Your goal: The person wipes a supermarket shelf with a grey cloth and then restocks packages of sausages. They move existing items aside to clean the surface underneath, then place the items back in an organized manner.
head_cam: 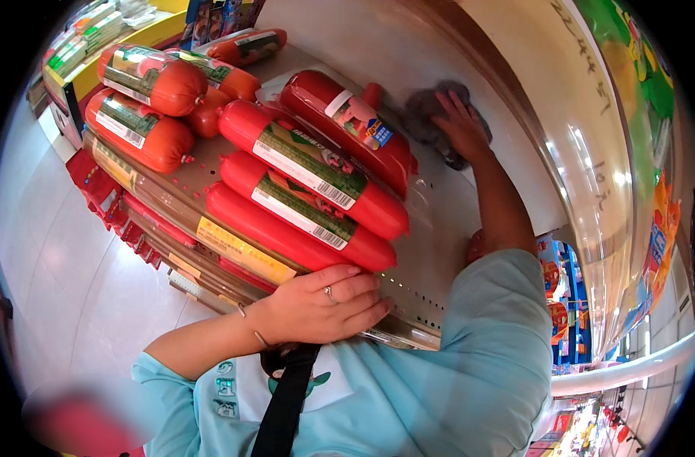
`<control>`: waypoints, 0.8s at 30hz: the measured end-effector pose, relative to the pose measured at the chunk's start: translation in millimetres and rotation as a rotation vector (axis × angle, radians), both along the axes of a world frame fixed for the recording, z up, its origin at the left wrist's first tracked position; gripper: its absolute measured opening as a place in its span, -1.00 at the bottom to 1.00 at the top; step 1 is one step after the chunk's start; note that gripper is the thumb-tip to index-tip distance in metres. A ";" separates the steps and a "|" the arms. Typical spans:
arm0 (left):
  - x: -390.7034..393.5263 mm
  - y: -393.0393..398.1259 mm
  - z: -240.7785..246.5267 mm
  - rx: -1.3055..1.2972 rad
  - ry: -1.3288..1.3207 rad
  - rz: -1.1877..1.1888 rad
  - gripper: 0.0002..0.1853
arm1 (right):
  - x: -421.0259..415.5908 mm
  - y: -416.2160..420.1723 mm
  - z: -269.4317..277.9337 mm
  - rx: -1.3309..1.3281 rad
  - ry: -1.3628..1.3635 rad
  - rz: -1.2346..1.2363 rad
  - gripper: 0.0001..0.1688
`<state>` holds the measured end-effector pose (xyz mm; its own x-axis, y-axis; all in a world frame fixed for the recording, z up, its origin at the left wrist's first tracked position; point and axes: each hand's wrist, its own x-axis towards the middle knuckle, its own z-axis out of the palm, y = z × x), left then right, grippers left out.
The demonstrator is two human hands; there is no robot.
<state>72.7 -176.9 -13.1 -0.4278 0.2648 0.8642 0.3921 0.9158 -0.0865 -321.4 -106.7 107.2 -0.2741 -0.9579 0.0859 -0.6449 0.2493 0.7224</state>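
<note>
My right hand (464, 128) is stretched to the back of a metal shelf (407, 280), its fingers spread over a bunched dark grey cloth (424, 117) against the pale back panel. My left hand (339, 303), with a ring, lies palm down at the shelf's front edge, holding nothing that shows. Just beyond its fingers lie stacked red wrapped sausages (302, 165). Behind these sits a darker red packed sausage (347, 114). Orange-red sausages (147, 80) are piled further left. Part of the left palm's underside is hidden.
Yellow price labels (242, 248) line the shelf's front rail. Red packets (104, 191) hang below at the left. A clear curved plastic sheet with handwriting (576, 131) and coloured snack bags (656, 228) are on the right. Small red bits (196, 194) lie on the shelf near the sausages.
</note>
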 end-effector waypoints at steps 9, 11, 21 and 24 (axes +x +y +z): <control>-2.4 -0.3 -1.1 0.014 0.018 -0.030 -0.73 | -31.1 95.5 9.2 0.060 -0.139 -0.029 -0.58; -3.0 -0.5 -1.4 -0.001 0.015 -0.028 -0.72 | -19.2 64.2 -3.6 -0.098 -0.261 -0.065 -0.53; -2.8 0.3 -2.4 -0.004 -0.034 -0.015 -0.71 | 2.4 -100.7 -12.8 0.026 0.095 0.323 -0.70; -0.4 0.5 1.0 0.004 -0.014 0.009 -0.71 | -13.1 -93.0 -24.7 -0.128 0.108 0.295 -0.61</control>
<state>72.3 -176.4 -12.1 -0.4425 0.2579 0.8589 0.3851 0.9196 -0.0777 -334.5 -199.7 82.5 0.0301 -0.9742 0.2237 -0.6244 0.1565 0.7652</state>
